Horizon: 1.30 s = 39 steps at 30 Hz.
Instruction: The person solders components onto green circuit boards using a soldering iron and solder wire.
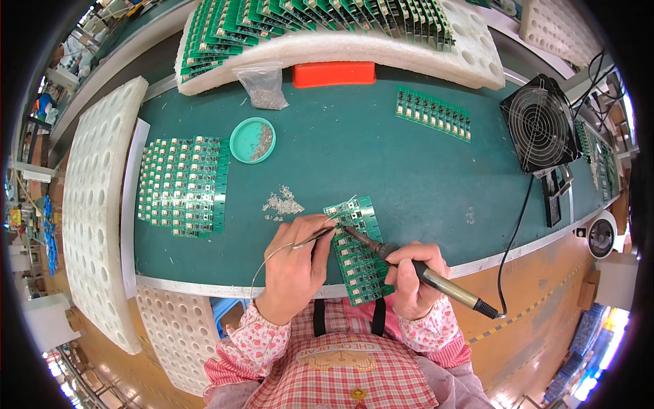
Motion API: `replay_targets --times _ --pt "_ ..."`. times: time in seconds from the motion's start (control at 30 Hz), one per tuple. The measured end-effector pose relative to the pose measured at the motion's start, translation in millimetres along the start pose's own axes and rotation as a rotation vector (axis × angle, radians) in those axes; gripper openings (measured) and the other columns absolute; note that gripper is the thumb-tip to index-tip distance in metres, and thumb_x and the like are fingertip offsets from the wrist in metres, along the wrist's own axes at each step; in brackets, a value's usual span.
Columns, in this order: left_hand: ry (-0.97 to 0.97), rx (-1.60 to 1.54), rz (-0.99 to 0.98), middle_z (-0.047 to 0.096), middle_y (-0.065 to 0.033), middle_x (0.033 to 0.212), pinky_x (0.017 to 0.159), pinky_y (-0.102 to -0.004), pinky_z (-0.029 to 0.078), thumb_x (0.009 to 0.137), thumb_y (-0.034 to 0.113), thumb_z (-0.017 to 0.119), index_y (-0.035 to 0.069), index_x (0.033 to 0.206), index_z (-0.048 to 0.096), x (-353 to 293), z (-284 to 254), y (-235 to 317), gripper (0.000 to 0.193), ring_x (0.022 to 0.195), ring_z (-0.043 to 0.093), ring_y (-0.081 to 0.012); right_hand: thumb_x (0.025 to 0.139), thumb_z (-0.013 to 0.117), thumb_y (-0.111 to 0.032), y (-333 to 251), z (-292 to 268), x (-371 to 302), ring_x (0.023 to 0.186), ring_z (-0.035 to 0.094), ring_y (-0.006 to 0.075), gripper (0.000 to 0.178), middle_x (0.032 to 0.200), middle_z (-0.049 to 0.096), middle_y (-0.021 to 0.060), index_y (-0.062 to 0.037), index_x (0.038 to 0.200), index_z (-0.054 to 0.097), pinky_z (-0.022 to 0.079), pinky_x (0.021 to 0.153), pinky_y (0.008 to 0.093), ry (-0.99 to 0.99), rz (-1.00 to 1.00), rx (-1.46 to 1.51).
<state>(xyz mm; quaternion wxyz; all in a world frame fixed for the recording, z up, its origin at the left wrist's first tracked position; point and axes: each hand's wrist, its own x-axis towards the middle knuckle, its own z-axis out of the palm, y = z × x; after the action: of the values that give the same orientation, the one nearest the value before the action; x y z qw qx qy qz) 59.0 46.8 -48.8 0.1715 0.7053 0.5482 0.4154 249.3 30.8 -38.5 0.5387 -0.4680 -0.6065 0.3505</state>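
Note:
A green circuit board panel [361, 269] with rows of small white components lies near the table's front edge. My right hand [417, 276] grips a soldering iron [449, 286] by its handle, its tip at the board's upper left part. My left hand [289, 266] is closed at the board's left edge. It pinches a thin silvery solder wire [261, 268], which loops down by the wrist, and a slim dark tool [315, 237] that looks like tweezers. Their tips are close to the iron's tip. Just beyond my left hand is a loose pile of tiny parts [283, 203].
Stacked boards [180, 184] lie left, near a green dish [235, 151] of small parts. Behind are a clear bag [262, 85], a red box [334, 73] and foam [340, 51] holding upright boards. Another board [432, 112] and a black fan [541, 123] with a cable are at right.

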Motion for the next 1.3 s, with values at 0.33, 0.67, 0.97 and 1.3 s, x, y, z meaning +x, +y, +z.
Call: replay_targets --times 0.33,0.67,0.97,1.3 --pt "-0.032 -0.002 -0.020 0.069 -0.0147 0.100 0.074 -0.0368 0.053 0.083 -0.008 0.069 -0.001 0.102 0.065 1.4 -2.1 2.4 0.020 0.086 0.067 -0.0317 0.091 0.066 -0.008 3.0 2.8 0.0 0.050 0.056 0.0140 0.005 0.065 0.063 0.0042 -0.0030 0.093 0.066 0.045 0.050 0.0288 -0.023 0.012 -0.027" --pt "-0.028 0.018 -0.004 0.070 -0.0134 0.101 0.074 -0.0370 0.053 0.083 -0.007 0.070 -0.002 0.096 0.065 0.7 -1.9 1.6 0.015 0.086 0.068 -0.0319 0.085 0.071 -0.005 -1.7 -0.2 12.1 0.049 0.058 0.0184 0.006 0.068 0.066 0.0057 -0.0056 0.090 0.067 0.046 0.047 0.0308 -0.165 -0.267 -0.182" --pt "-0.038 0.013 -0.023 0.070 -0.0136 0.101 0.074 -0.0371 0.053 0.084 -0.006 0.069 -0.001 0.099 0.065 1.1 -1.9 2.3 0.016 0.087 0.068 -0.0318 0.084 0.071 -0.005 2.0 2.8 9.5 0.046 0.056 0.0176 0.007 0.065 0.064 0.0053 -0.0053 0.089 0.067 0.044 0.045 0.0299 -0.099 -0.224 -0.142" --pt "-0.033 -0.002 -0.017 0.070 -0.0142 0.101 0.075 -0.0372 0.053 0.084 -0.007 0.069 -0.001 0.099 0.065 1.0 -0.8 1.3 0.016 0.087 0.068 -0.0322 0.088 0.068 -0.007 9.3 -5.7 -2.9 0.047 0.055 0.0174 0.006 0.064 0.064 0.0037 -0.0020 0.091 0.067 0.045 0.045 0.0292 0.059 -0.289 -0.184"
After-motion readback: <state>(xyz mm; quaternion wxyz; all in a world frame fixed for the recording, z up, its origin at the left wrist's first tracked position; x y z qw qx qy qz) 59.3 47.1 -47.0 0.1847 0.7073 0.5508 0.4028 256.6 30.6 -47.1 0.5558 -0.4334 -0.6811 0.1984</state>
